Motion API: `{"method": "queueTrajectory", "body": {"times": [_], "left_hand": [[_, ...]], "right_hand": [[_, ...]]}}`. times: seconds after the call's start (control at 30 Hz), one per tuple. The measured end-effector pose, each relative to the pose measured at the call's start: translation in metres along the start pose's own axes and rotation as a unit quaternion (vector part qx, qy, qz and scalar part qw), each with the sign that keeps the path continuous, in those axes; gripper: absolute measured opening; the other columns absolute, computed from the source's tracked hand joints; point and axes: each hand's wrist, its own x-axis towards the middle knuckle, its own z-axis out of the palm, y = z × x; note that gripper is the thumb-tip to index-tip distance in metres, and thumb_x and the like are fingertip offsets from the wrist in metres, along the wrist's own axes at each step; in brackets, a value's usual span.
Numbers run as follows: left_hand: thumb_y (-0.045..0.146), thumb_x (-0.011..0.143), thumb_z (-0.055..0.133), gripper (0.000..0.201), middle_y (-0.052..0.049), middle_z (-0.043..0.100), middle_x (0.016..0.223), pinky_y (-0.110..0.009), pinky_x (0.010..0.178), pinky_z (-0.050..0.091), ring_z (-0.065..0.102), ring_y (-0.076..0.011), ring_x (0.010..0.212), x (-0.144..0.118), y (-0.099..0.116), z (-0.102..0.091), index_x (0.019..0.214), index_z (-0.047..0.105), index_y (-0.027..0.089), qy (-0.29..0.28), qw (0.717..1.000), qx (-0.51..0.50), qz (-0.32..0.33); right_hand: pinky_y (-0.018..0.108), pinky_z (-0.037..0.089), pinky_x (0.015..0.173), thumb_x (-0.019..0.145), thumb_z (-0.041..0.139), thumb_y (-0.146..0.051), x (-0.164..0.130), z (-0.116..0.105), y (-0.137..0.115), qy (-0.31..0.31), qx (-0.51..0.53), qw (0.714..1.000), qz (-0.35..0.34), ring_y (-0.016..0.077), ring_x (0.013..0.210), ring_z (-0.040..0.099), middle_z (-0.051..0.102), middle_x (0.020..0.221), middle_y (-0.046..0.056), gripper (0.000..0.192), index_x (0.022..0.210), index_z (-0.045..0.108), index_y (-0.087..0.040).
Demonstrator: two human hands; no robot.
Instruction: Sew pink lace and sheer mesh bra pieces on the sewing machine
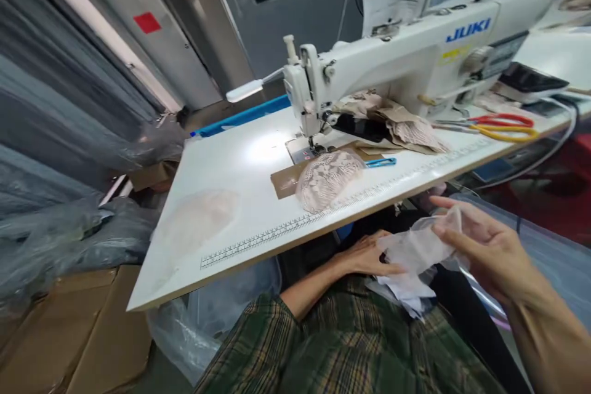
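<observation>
Clear plastic bin [554, 268], contents indistinct, stands near hands [369, 253] [489, 240] holding sheer fabric [418, 247].

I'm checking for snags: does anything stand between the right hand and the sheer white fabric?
Nothing visible does. The right hand pinches the sheer white fabric directly, below the front edge of the table; the left hand is at its other end.
</observation>
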Motion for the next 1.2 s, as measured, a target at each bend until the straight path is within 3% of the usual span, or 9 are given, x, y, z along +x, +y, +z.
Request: {"method": "queueTrajectory", "body": {"times": [0.13, 0.23, 0.37, 0.43, 0.7, 0.83, 0.97, 1.1, 1.2], "left_hand": [[0.058, 0.064, 0.08, 0.088, -0.015, 0.055, 0.137, -0.045, 0.112, 0.036, 0.05, -0.0314, 0.129, -0.029, 0.025, -0.018, 0.136, 0.051, 0.018, 0.104, 0.973, -0.2, 0.043], [0.065, 0.052, 0.084, 0.105, -0.017, 0.054, 0.138, -0.045, 0.112, 0.036, 0.05, -0.0324, 0.13, -0.049, 0.049, -0.026, 0.139, 0.047, 0.018, 0.181, 0.892, -0.41, 0.055], [0.048, 0.066, 0.084, 0.053, -0.006, 0.07, 0.098, -0.031, 0.089, 0.05, 0.066, -0.0188, 0.092, -0.065, 0.081, -0.039, 0.106, 0.066, 0.019, 0.353, 0.804, -0.479, -0.011], [0.043, 0.071, 0.081, 0.032, 0.0, 0.064, 0.073, -0.023, 0.071, 0.05, 0.059, -0.0109, 0.069, -0.072, 0.095, -0.048, 0.08, 0.067, 0.017, 0.412, 0.78, -0.469, -0.03], [0.065, 0.064, 0.076, 0.054, 0.003, 0.054, 0.052, -0.02, 0.031, 0.036, 0.048, -0.0082, 0.036, -0.084, 0.111, -0.088, 0.061, 0.058, 0.014, 0.437, 0.814, -0.362, -0.122], [0.075, 0.069, 0.064, 0.063, 0.001, 0.054, 0.046, -0.017, 0.028, 0.028, 0.046, -0.0074, 0.031, -0.083, 0.114, -0.098, 0.057, 0.054, 0.014, 0.434, 0.825, -0.33, -0.15], [0.064, 0.071, 0.071, 0.052, 0.005, 0.054, 0.046, -0.015, 0.028, 0.027, 0.043, -0.0071, 0.029, -0.091, 0.117, -0.107, 0.08, 0.055, 0.016, 0.442, 0.832, -0.29, -0.17], [0.05, 0.073, 0.076, 0.052, 0.005, 0.061, 0.066, -0.014, 0.032, 0.032, 0.049, -0.0061, 0.04, -0.101, 0.114, -0.108, 0.108, 0.053, 0.019, 0.534, 0.813, -0.203, -0.115], [0.042, 0.078, 0.074, 0.037, 0.004, 0.06, 0.072, -0.013, 0.036, 0.034, 0.045, -0.0037, 0.043, -0.104, 0.119, -0.096, 0.103, 0.059, 0.02, 0.589, 0.796, -0.133, -0.046]], "right_hand": [[0.023, 0.052, 0.053, 0.059, 0.087, -0.047, 0.009, 0.027, -0.007, -0.033, -0.036, 0.999, 0.014, 0.0164, 0.062, 0.063, 0.07, 0.072, 0.003, 0.037, 0.082, 0.073, -0.022], [0.027, 0.054, 0.055, 0.062, 0.084, -0.051, 0.009, 0.044, -0.009, -0.045, -0.021, 0.999, 0.013, 0.0188, 0.062, 0.064, 0.071, 0.073, 0.006, 0.037, 0.079, 0.073, -0.021], [0.028, 0.053, 0.054, 0.07, 0.08, -0.051, 0.004, 0.055, -0.006, -0.086, 0.024, 0.995, 0.036, 0.0172, 0.058, 0.062, 0.071, 0.073, 0.006, 0.033, 0.08, 0.071, -0.021], [0.026, 0.051, 0.051, 0.069, 0.081, -0.048, 0.004, 0.056, -0.005, -0.107, 0.027, 0.993, 0.051, 0.0161, 0.057, 0.061, 0.07, 0.071, 0.005, 0.031, 0.078, 0.07, -0.02], [0.02, 0.05, 0.061, 0.062, 0.089, -0.036, 0.018, 0.074, -0.004, -0.23, 0.045, 0.971, 0.057, 0.0106, 0.066, 0.062, 0.072, 0.077, 0.002, 0.039, 0.093, 0.075, -0.018], [0.02, 0.051, 0.06, 0.067, 0.085, -0.042, 0.028, 0.077, 0.002, -0.218, 0.127, 0.965, 0.072, 0.0094, 0.06, 0.061, 0.069, 0.068, 0.001, 0.03, 0.078, 0.074, -0.017], [0.026, 0.058, 0.071, 0.071, 0.082, -0.04, 0.031, 0.067, 0.007, -0.198, 0.205, 0.954, 0.09, 0.0138, 0.071, 0.068, 0.073, 0.079, 0.003, 0.026, 0.078, 0.07, -0.019], [0.029, 0.06, 0.072, 0.075, 0.079, -0.038, 0.028, 0.054, 0.01, -0.181, 0.229, 0.952, 0.093, 0.0191, 0.081, 0.072, 0.075, 0.091, 0.008, 0.023, 0.08, 0.067, -0.019], [0.029, 0.06, 0.071, 0.075, 0.078, -0.037, 0.021, 0.04, 0.011, -0.159, 0.225, 0.958, 0.079, 0.0213, 0.091, 0.071, 0.074, 0.101, 0.009, 0.022, 0.079, 0.064, -0.021]]}}
